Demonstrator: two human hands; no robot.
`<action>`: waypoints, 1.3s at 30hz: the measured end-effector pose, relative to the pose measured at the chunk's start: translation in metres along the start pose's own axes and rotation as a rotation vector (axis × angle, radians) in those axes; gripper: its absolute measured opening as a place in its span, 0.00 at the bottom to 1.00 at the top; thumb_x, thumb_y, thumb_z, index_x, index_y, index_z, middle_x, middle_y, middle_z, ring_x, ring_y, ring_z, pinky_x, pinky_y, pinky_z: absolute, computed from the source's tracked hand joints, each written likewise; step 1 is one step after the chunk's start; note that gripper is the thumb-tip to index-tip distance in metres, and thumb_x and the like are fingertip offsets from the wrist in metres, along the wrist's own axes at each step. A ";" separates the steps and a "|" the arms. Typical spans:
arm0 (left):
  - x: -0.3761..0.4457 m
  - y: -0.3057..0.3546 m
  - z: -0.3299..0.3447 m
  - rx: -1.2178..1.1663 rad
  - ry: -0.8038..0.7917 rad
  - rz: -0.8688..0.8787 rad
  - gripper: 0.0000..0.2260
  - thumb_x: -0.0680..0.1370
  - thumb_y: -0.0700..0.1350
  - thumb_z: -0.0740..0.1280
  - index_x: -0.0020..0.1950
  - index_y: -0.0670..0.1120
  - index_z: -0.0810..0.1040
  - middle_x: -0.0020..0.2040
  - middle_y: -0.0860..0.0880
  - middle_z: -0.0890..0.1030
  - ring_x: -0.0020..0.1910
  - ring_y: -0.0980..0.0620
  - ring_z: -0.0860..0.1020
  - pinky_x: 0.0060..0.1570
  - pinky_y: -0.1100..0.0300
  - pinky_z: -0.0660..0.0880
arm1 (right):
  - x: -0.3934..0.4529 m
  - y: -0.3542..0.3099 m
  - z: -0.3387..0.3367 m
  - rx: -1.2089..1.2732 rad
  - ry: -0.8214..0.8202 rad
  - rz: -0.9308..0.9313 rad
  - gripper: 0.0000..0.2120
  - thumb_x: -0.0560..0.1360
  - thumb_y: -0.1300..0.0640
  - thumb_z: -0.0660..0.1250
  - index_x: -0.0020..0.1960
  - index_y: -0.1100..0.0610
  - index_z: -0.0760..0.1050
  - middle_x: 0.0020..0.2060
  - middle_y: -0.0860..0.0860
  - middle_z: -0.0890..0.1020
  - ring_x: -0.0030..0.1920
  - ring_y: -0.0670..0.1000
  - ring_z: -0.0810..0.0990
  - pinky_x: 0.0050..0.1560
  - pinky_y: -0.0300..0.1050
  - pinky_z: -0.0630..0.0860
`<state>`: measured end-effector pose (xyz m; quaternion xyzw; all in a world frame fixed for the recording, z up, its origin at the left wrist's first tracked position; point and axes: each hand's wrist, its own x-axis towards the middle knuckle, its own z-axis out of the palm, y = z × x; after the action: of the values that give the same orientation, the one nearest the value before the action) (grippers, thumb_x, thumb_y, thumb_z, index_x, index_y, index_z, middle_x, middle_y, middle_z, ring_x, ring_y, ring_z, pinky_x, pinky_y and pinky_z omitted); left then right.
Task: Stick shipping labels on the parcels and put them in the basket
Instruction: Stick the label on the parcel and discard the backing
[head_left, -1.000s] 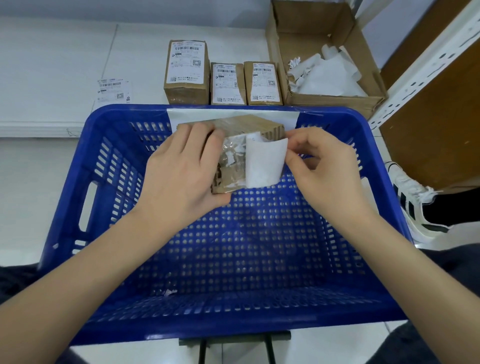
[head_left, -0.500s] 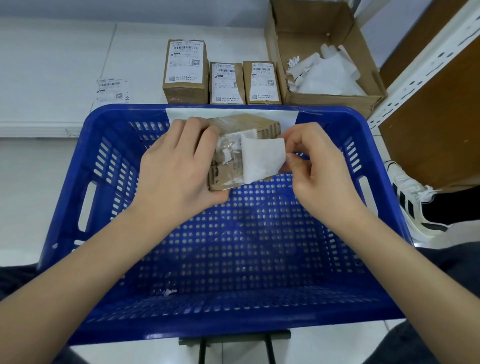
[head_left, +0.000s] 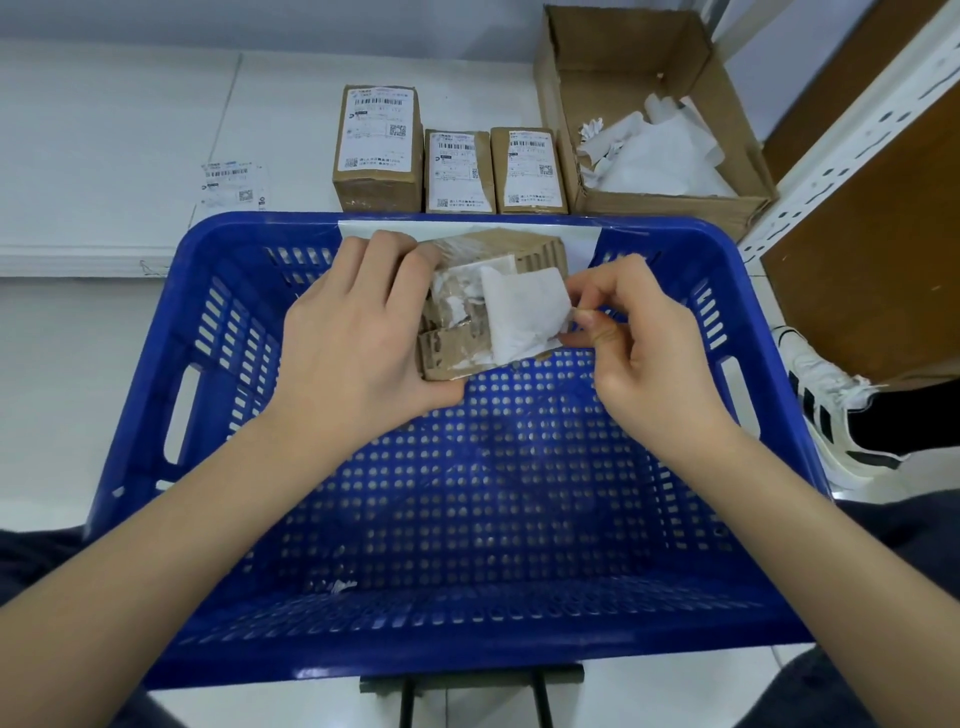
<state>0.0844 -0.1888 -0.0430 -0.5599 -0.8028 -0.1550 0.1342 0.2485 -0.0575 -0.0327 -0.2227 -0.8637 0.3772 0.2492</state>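
Directly below my view, my left hand (head_left: 358, 343) grips a small brown cardboard parcel (head_left: 493, 306), fingers curled over its top and thumb under its near edge, holding it above the far half of a blue plastic basket (head_left: 218, 415). The parcel's upper face carries torn white paper scraps and glossy tape. My right hand (head_left: 639, 343) pinches the right edge of a white label (head_left: 524, 312) between thumb and forefinger; the label lies partly over the parcel's right side, blank side up, slightly curled. The basket's perforated floor holds only a small white scrap (head_left: 343, 586) near the front left. A white strip (head_left: 582, 241) is stuck along the inside of the basket's far rim.

Beyond the basket, on the white bench (head_left: 130, 114), three labelled parcels stand side by side: a taller one (head_left: 377, 148) on the left, then two shorter ones (head_left: 458, 171) (head_left: 535, 171) touching each other. A loose printed label (head_left: 231, 182) lies flat on the bench, well to their left. To the right, an open cardboard box (head_left: 727, 156) holds crumpled white backing paper (head_left: 660, 156). At the right edge, a white sneaker with black stripes (head_left: 831, 410) is on the floor beside a brown shelf panel (head_left: 872, 234).
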 end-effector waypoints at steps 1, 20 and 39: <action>0.000 -0.001 0.000 0.017 0.010 0.012 0.36 0.57 0.54 0.78 0.58 0.37 0.73 0.52 0.40 0.77 0.49 0.43 0.71 0.34 0.55 0.71 | 0.000 -0.001 0.000 -0.002 0.008 -0.007 0.13 0.77 0.70 0.59 0.46 0.51 0.66 0.47 0.36 0.76 0.50 0.45 0.79 0.49 0.43 0.78; -0.003 0.004 -0.002 0.254 0.062 0.236 0.38 0.58 0.50 0.81 0.61 0.34 0.72 0.55 0.36 0.77 0.56 0.40 0.68 0.58 0.48 0.64 | 0.003 0.004 0.007 -0.167 0.124 -0.053 0.13 0.69 0.45 0.70 0.47 0.53 0.83 0.44 0.47 0.82 0.50 0.52 0.77 0.52 0.49 0.74; 0.000 0.006 0.000 -0.115 -0.075 -0.002 0.36 0.55 0.57 0.74 0.56 0.40 0.73 0.51 0.42 0.76 0.47 0.46 0.70 0.30 0.58 0.68 | 0.002 0.006 0.004 0.011 0.077 -0.060 0.06 0.70 0.53 0.72 0.44 0.54 0.82 0.46 0.47 0.81 0.52 0.49 0.78 0.56 0.46 0.73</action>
<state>0.0898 -0.1867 -0.0426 -0.5711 -0.7977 -0.1800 0.0715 0.2456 -0.0544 -0.0388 -0.2095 -0.8578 0.3654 0.2945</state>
